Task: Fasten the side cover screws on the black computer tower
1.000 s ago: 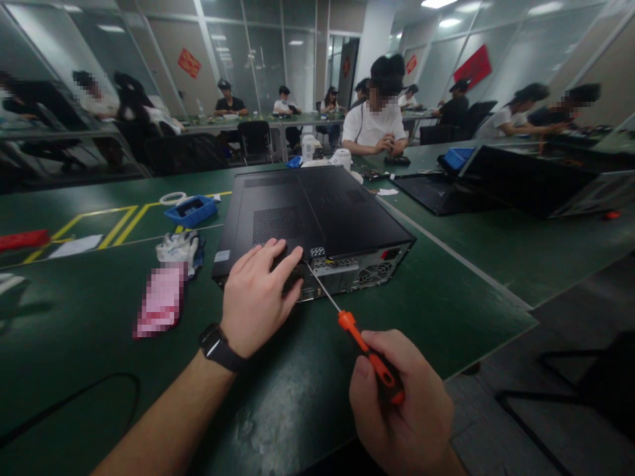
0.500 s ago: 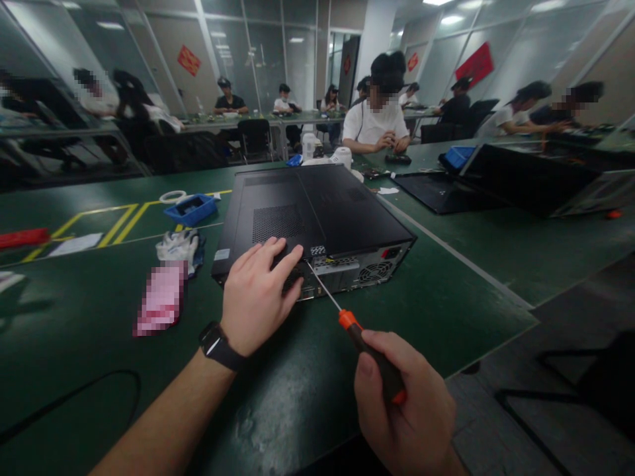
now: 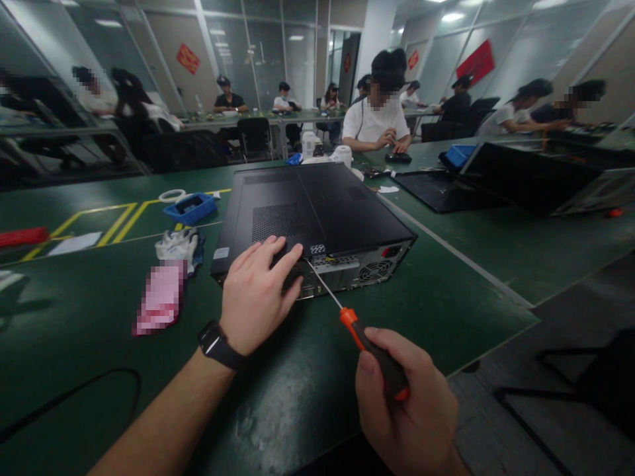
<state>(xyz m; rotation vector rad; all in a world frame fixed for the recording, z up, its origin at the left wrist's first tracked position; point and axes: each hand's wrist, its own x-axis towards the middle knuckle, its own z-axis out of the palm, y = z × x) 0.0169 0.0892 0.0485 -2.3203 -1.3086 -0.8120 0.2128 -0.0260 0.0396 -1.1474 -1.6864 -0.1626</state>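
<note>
A black computer case (image 3: 342,205) lies flat on the green table (image 3: 278,390), its rear panel with a fan grille facing me. My left hand (image 3: 260,291) rests on the near left edge of the case, fingers spread over the top and thumb down by the rear panel. In my right hand (image 3: 407,390) is a screwdriver (image 3: 367,344) with an orange and dark handle. Its thin shaft points up and left, and the tip meets the rear edge of the case beside my left index finger. What lies under the tip is too small to tell.
Left of the case are a blue tray (image 3: 191,210), a tape roll (image 3: 172,196), gloves (image 3: 177,246) and a pink item (image 3: 161,297). A black panel (image 3: 441,192) and an open case (image 3: 530,178) lie at the right. Across the table sits a person (image 3: 377,119).
The fingers and thumb of my right hand have shifted very slightly on the screwdriver handle. My left hand and the case stay nearly the same.
</note>
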